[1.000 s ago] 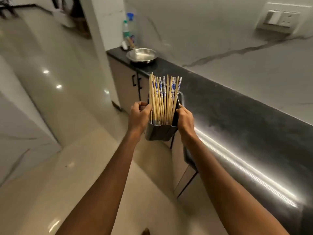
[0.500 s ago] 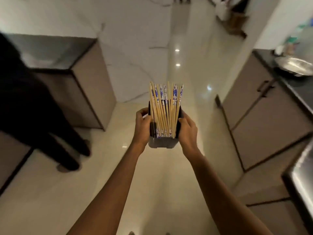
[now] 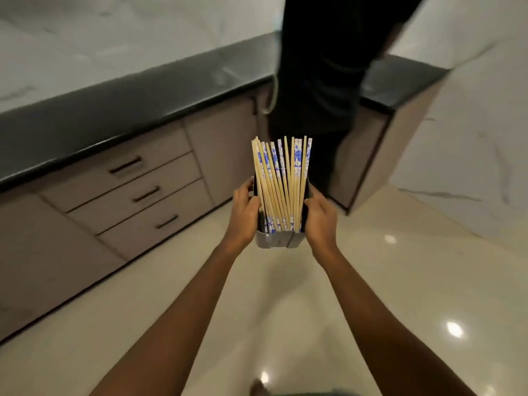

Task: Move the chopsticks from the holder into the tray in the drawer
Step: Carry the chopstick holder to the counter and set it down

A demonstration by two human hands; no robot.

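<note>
We see pale wooden chopsticks (image 3: 281, 178) with blue-and-white patterned ends standing in a grey holder (image 3: 275, 240), gripped between left hand (image 3: 244, 214) and right hand (image 3: 321, 217) above the floor (image 3: 285, 295).

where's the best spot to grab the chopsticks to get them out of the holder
Pinch the chopsticks near their top ends, from above. They stand nearly upright, well above the rim of the holder, lower ends sunk inside. The left hand and right hand grip its sides, so one must let go first.
</note>
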